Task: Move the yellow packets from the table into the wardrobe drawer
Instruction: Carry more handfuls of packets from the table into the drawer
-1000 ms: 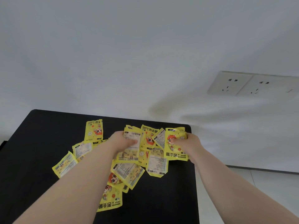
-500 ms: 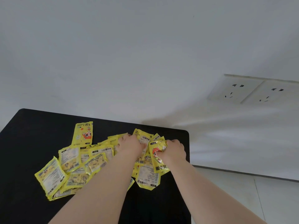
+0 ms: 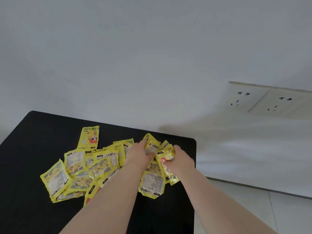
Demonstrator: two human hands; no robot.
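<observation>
Both hands are in on the black table (image 3: pixel 33 132). The yellow packets (image 3: pixel 94 168) lie in one loose, overlapping heap, running from the middle of the table to near its far right corner. More than a dozen show, but they overlap too much for an exact count. They are flat, glossy yellow sachets; some show a white label of small print, others an orange cartoon figure.

One lone packet (image 3: pixel 89 137) sits figure side up at the heap's far edge, towards the back edge of the table. The left hand (image 3: pixel 140 154) is clamped on a white-labelled packet (image 3: pixel 152 146), thumb under, fingers curled over the top. Just beside it, the right hand (image 3: pixel 180 159) is clenched round a crumpled packet (image 3: pixel 166 157) near the table's right edge.

Two sockets (image 3: pixel 244 97) sit side by side on the white wall (image 3: pixel 118 48), with pale floor (image 3: pixel 236 208) beyond the right edge.
</observation>
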